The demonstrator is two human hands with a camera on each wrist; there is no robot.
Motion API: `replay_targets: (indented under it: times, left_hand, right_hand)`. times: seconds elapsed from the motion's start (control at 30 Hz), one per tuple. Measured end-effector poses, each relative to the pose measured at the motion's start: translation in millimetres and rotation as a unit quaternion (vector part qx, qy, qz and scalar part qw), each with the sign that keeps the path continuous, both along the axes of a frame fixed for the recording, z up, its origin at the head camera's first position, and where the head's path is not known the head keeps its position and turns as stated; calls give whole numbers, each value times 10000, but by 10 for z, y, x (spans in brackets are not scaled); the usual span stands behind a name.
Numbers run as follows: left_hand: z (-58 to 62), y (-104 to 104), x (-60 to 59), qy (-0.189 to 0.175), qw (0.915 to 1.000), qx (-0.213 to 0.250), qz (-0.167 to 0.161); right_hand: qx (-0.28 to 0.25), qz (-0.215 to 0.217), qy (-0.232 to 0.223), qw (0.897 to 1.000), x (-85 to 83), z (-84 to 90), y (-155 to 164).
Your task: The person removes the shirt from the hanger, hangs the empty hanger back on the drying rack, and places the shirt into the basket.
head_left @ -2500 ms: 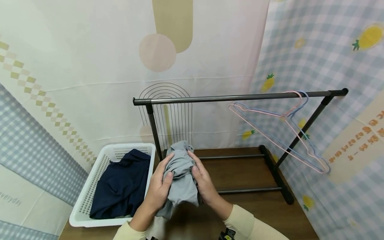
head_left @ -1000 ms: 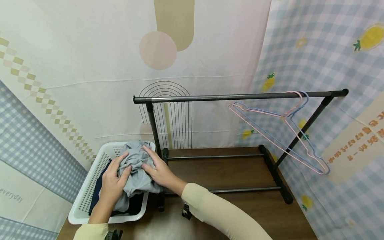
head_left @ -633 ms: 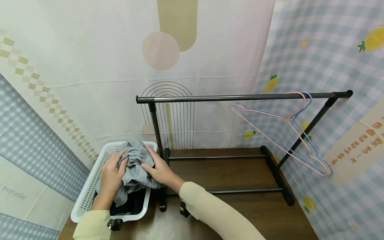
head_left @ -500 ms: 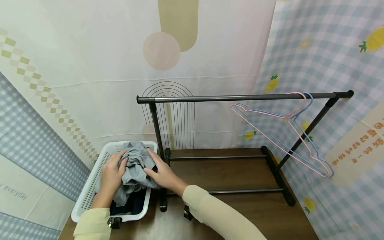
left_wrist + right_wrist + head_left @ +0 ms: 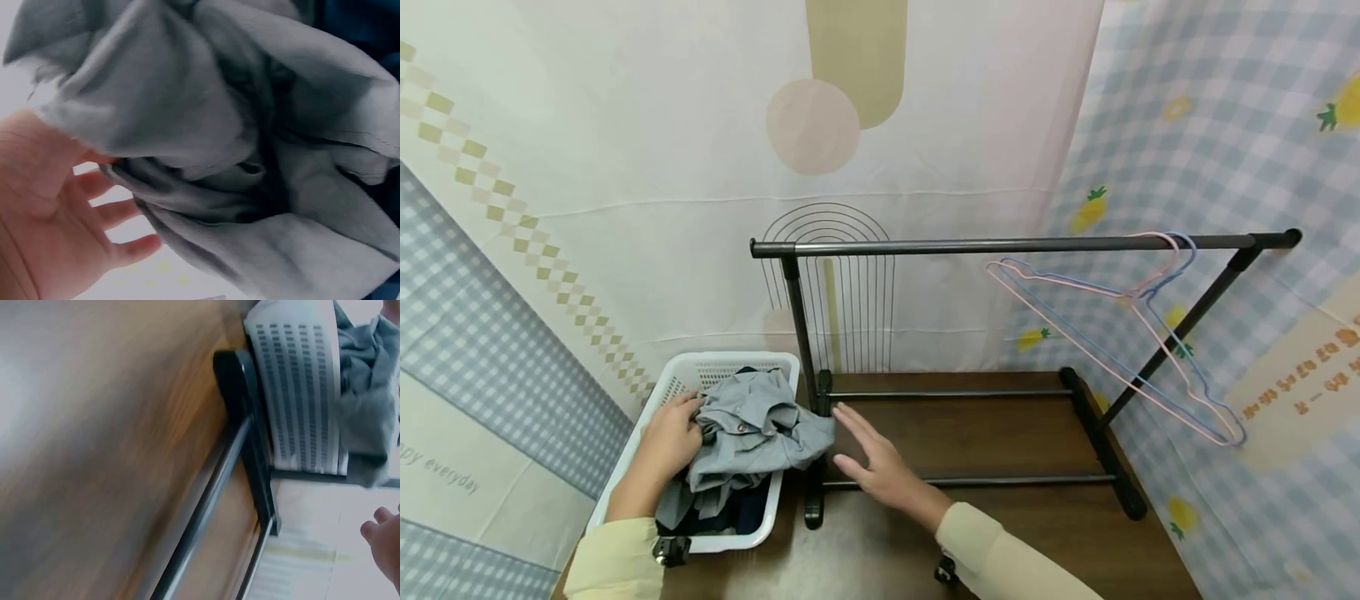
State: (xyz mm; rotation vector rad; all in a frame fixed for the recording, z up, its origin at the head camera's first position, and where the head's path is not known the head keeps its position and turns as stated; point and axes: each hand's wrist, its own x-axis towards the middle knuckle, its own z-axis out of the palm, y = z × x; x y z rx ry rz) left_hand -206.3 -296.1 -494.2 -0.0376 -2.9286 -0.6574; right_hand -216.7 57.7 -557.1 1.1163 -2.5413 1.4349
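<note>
Presently the grey shirt (image 5: 748, 433) lies crumpled on top of a dark blue garment (image 5: 747, 515) in the white basket (image 5: 625, 467) at near left, one fold draped over the basket's right rim. Left hand (image 5: 668, 433) rests against the shirt's left side, fingers relaxed and spread, not gripping; right hand (image 5: 872, 458) hovers flat and wide just right of the shirt, holding nothing. Beyond: black rack (image 5: 1000, 245) with pink hanger (image 5: 1060, 333) and blue hanger (image 5: 1201, 377), on the wooden table (image 5: 985, 433).

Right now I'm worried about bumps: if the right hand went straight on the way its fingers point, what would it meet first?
Probably the grey shirt hanging over the basket rim, or the rack post beside it; depth is unclear. The right hand is open.
</note>
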Motion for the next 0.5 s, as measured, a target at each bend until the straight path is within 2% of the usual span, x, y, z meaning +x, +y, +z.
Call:
replay_targets:
  times: [0.07, 0.13, 0.2, 0.27, 0.33, 0.4, 0.5]
  left_hand:
    - [37, 0, 14, -255, 9996, 96, -112]
    - [93, 43, 38, -272, 9991, 224, -220]
    - [162, 136, 69, -4, 9991, 312, -280]
    - [227, 271, 89, 445, 9979, 293, -366]
    - [276, 414, 105, 811, 9953, 115, -512]
    - [297, 556, 112, 996, 9927, -216, -649]
    - [287, 735, 104, 862, 9893, -771, -890]
  right_hand:
    - [14, -71, 124, 9999, -13, -13, 139]
    - [18, -123, 196, 9997, -36, -7, 269]
    - [24, -182, 226, 9996, -60, 9, 393]
    - [30, -252, 324, 9992, -83, 27, 512]
    - [37, -347, 339, 9988, -96, 48, 623]
    - [75, -422, 396, 9983, -106, 54, 734]
    - [209, -614, 533, 9965, -125, 31, 910]
